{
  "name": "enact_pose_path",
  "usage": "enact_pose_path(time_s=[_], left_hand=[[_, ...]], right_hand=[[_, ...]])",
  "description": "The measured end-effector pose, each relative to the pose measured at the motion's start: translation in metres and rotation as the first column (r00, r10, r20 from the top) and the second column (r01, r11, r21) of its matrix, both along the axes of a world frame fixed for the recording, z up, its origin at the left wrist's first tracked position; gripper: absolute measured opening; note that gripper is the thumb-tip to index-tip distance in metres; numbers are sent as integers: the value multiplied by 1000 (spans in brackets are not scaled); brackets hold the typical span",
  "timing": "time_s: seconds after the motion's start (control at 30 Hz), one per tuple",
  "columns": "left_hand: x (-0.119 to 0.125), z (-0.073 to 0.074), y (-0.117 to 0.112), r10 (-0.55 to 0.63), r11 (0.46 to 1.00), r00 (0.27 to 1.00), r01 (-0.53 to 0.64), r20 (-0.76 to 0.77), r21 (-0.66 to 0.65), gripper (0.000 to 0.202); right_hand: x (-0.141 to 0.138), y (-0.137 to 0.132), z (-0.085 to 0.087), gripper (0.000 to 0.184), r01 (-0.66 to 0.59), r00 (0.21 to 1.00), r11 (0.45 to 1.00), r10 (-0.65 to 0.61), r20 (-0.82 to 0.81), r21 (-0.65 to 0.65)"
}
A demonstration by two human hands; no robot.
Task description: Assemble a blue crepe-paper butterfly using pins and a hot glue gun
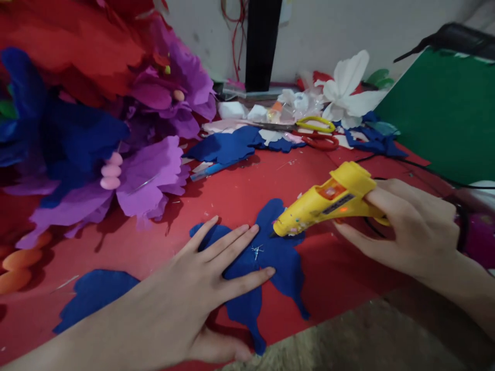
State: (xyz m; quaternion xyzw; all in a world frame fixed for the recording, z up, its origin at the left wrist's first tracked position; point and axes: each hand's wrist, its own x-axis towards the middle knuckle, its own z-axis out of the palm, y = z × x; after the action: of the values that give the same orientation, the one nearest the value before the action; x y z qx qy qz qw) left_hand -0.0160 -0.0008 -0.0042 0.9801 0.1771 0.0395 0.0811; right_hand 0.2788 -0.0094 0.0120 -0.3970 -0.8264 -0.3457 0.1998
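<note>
My left hand (209, 278) lies flat with its fingers spread, pressing on a blue butterfly-shaped cutout (284, 265). A small silvery-blue glittery mark shows at the cutout's middle, between my fingers. In my right hand (413, 221) is a yellow hot glue gun (309, 206), its orange light lit. Its nozzle points down and left, at the upper right wing of the cutout; whether the tip touches cannot be told. Another blue cutout (96, 293) lies left of my left forearm, which partly covers it.
Large red, purple and blue paper flowers (154, 170) crowd the left side. Scissors (313, 131) with yellow and red handles lie at the back among blue and white scraps. A white flower (350, 87) and a green board (444, 113) stand at the right. Red sheeting (170, 247) covers the table.
</note>
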Motion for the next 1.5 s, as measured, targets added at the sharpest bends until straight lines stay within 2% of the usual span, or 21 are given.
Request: enact_pose_path(time_s=[0.1, 0.2, 0.37, 0.5, 0.6, 0.67, 0.8, 0.9, 0.97, 1.07, 1.17, 1.3, 1.4, 1.5], left_hand=[[-2, -2, -1, 22, 999, 1000, -21, 2, -31, 69], [-3, 0, -1, 42, 997, 999, -44, -33, -71, 68], [-3, 3, -1, 30, 995, 996, -38, -87, -96, 74], [-9, 0, -3, 15, 998, 998, -19, -60, -59, 80], [-14, 2, -3, 21, 999, 999, -22, -33, -26, 81], [-17, 5, -4, 25, 1000, 1000, -25, -15, -2, 80], [-21, 9, -8, 63, 997, 991, -68, 115, 37, 76], [-19, 12, -13, 163, 982, 934, -183, 318, 34, 48], [-16, 17, -14, 203, 973, 886, -229, 416, 13, 30], [-10, 25, -13, 236, 966, 828, -259, 509, -26, 15], [-5, 28, -12, 306, 946, 763, -310, 569, -93, 11], [-1, 27, -11, 370, 926, 659, -315, 655, -205, 10], [-2, 27, -9, 403, 915, 615, -275, 678, -294, 15], [-3, 24, -5, 428, 900, 615, -223, 662, -374, 16]], right_hand=[[3, 2, -2, 17, -35, 999, 997, 36, -24, 64], [3, 4, -7, 28, -5, 997, 995, 13, -80, 102], [0, 6, -12, 39, 90, 986, 993, -78, -149, 74], [0, 5, -15, 45, 132, 977, 990, -120, -179, 57], [2, 5, -22, 50, 169, 955, 985, -170, -242, -26], [5, 7, -27, 54, 193, 932, 973, -222, -287, -125], [8, 13, -30, 61, 236, 860, 879, -387, -332, -414], [8, 15, -29, 59, 241, 841, 831, -437, -320, -501], [7, 15, -29, 59, 238, 841, 825, -439, -317, -512], [5, 15, -32, 59, 231, 844, 816, -439, -309, -529], [4, 16, -36, 56, 219, 855, 812, -427, -295, -541], [4, 16, -34, 55, 198, 878, 814, -395, -271, -546], [2, 16, -21, 53, 185, 896, 817, -369, -247, -546], [-3, 24, 4, 38, 215, 889, 818, -391, -240, -534]])
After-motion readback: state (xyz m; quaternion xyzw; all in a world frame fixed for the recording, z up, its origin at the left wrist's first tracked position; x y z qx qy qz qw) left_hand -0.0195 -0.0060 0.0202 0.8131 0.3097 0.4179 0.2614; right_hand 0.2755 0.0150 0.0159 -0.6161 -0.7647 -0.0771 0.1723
